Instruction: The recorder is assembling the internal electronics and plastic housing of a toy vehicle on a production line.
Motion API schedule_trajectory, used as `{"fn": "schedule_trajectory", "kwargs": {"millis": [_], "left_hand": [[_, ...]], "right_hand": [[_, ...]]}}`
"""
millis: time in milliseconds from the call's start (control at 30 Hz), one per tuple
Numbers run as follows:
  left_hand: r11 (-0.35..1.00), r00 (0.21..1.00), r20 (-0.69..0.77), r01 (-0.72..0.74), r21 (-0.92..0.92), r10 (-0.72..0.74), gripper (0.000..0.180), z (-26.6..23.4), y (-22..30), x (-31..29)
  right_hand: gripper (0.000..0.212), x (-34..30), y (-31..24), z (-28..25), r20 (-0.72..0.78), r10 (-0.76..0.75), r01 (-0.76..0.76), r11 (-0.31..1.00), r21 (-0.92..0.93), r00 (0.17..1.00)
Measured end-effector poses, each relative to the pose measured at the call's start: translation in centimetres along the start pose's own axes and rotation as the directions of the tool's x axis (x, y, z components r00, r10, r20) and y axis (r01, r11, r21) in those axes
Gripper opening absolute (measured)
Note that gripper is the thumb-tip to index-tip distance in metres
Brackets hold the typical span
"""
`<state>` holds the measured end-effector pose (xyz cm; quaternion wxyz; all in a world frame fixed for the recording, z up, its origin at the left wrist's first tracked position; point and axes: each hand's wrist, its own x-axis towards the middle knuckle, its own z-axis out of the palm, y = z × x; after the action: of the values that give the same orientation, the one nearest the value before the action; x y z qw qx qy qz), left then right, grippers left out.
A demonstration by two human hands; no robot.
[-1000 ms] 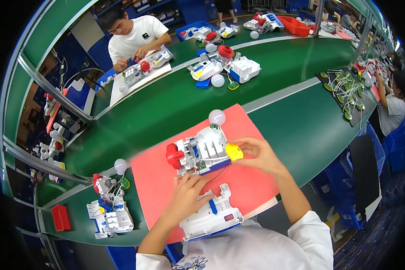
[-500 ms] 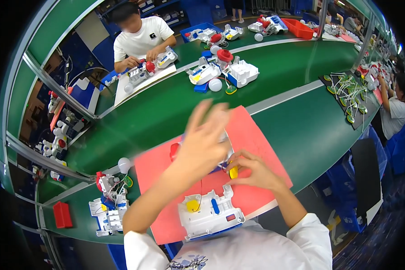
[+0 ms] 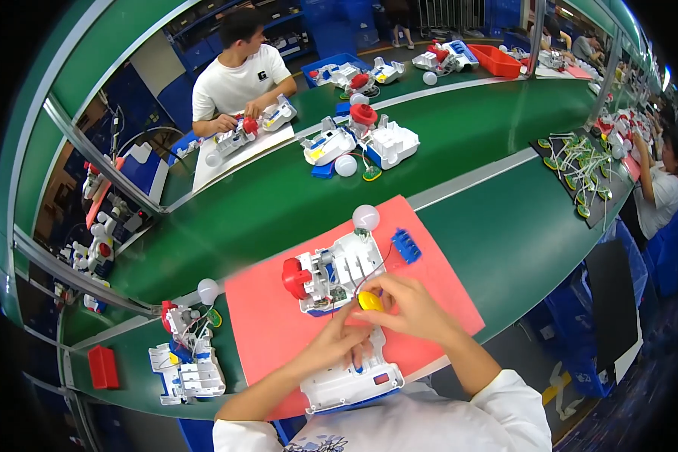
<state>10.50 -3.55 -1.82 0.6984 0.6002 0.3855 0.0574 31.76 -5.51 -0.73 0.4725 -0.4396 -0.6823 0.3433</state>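
My right hand (image 3: 414, 310) pinches a yellow round disc (image 3: 370, 301) between thumb and fingers. Beside it, my left hand (image 3: 337, 345) has its fingers apart: one points up by the disc, others reach down onto a white plastic shell (image 3: 354, 392). That shell lies on a pink sheet (image 3: 444, 301) close to my body, partly covered by the hand. Just beyond the hands sits a white housing half (image 3: 354, 260) with a red round part (image 3: 297, 278) and a clear bulb-like ball (image 3: 366, 218). A wired blue block (image 3: 406, 245) rests to its right.
Similar unassembled housings (image 3: 192, 361) and a red bin (image 3: 104, 368) are at left. More parts (image 3: 388, 143) lie across the green bench, where a person (image 3: 241, 79) sits. Green discs with white wires (image 3: 578, 169) cover a dark mat at right.
My left hand has come down from above the housing to the white shell. My right hand, with the yellow disc, has shifted slightly nearer to me. The blue block and bulb-like ball are now uncovered.
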Motion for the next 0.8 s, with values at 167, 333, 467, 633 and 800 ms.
{"fn": "schedule_trajectory", "kwargs": {"millis": [167, 333, 467, 633, 800], "left_hand": [[0.908, 0.915, -0.363, -0.292, -0.302, 0.173, 0.040, 2.6, -0.9, 3.6], [0.883, 0.906, -0.399, -0.299, -0.362, 0.143, 0.024, 2.5, 0.8, 6.1], [0.801, 0.646, -0.528, -0.587, 0.117, 0.551, 0.023, 3.5, 1.7, 3.7], [0.976, 0.959, -0.250, -0.168, -0.137, 0.130, 0.016, -3.2, 2.0, -2.1], [0.779, 0.834, -0.413, -0.030, 0.627, 0.365, 0.009, -4.2, 2.9, -1.2]], "right_hand": [[0.037, 3.8, -1.1, 0.2, 0.030, -0.063, 0.065, 0.992, -0.111, 0.998], [0.051, 7.5, -2.4, -0.7, 0.158, 0.148, -0.118, 0.976, -0.184, 0.976], [0.045, 9.0, -0.3, -2.9, 0.260, 0.134, -0.139, 0.990, 0.003, 0.956], [0.024, 7.0, 2.7, -4.9, 0.505, 0.246, -0.428, 0.858, 0.283, 0.827], [0.023, 3.8, 8.1, -5.3, 0.418, 0.125, -0.308, 0.860, 0.406, 0.900]]}}
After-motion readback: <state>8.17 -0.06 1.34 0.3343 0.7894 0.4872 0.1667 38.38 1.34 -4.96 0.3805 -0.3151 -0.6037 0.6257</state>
